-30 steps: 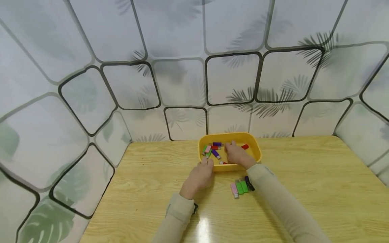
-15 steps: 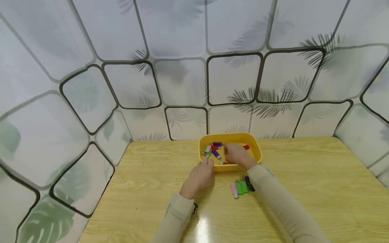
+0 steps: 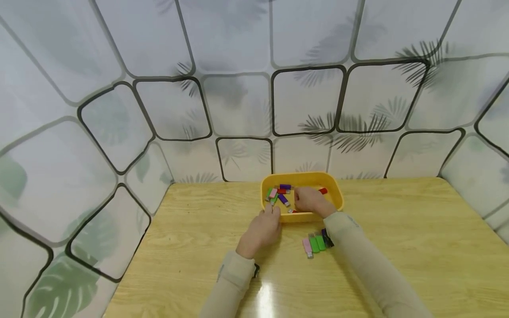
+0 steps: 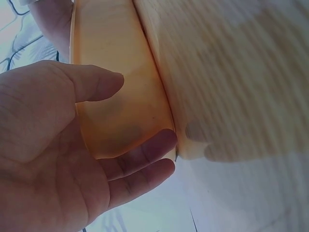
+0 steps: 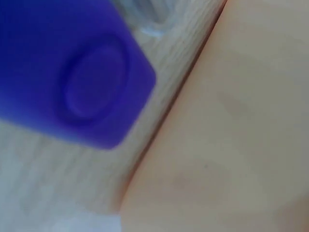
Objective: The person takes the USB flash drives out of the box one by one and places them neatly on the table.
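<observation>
A yellow tray (image 3: 302,217) stands near the table's far edge, with several USB flash drives in it. My left hand (image 3: 263,226) holds the tray's front left corner. Its thumb lies along the outer wall (image 4: 120,111) in the left wrist view; the fingers over the rim are partly hidden there. Inside the tray, my right hand (image 3: 310,200) reaches down with curled fingers. Its fingertips are hidden, so whether it pinches anything cannot be told. Purple (image 3: 283,199), red (image 3: 282,191) and pink (image 3: 273,193) drives lie left of it. Another red drive (image 3: 322,191) lies to its right.
Before the tray, on the wooden table (image 3: 191,247), a pink drive (image 3: 307,246) and two green drives (image 3: 317,243) lie side by side. A purple drive (image 5: 96,82) shows large and blurred in the right wrist view. A patterned curtain (image 3: 238,110) hangs behind the table.
My right hand's fingers have curled in further and dipped slightly within the tray. The left hand has stayed at the tray's corner. The visible drives lie as before.
</observation>
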A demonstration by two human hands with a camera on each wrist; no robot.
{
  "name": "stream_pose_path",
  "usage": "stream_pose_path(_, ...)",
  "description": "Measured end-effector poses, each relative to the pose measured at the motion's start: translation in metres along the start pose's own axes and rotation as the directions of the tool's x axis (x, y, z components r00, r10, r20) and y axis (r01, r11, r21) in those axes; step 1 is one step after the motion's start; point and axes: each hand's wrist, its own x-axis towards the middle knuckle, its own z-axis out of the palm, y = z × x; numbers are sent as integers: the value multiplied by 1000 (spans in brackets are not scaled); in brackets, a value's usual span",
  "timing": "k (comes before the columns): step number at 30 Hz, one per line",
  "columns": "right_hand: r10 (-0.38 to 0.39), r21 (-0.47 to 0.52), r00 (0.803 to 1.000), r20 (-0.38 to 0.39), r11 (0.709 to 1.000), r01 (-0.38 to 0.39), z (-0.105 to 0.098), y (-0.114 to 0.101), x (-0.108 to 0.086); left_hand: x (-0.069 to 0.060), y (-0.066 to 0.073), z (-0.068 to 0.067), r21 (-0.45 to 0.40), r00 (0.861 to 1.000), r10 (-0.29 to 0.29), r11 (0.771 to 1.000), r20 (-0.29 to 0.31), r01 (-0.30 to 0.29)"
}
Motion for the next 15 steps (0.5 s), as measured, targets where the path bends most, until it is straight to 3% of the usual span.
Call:
stream_pose_path(4, -51, 3, 998, 32, 999, 51, -10, -3, 0, 2, 0, -3, -3, 1000, 6, 1000, -12, -6)
stream_pose_path(7, -93, 68, 995, 19, 993, 91, -19, -7, -7, 3, 0, -5, -9, 1000, 7, 1000, 2, -7)
stream_pose_path(11, -141, 205, 988, -63, 967, 151, -28, -15, -29, 0, -1, -6, -4, 999, 10, 1000, 38, -10)
stream_pose_path(15, -179, 305, 968, -178, 925, 227, -33, -24, -57, -2, -2, -6, -8, 999, 27, 1000, 29, -27)
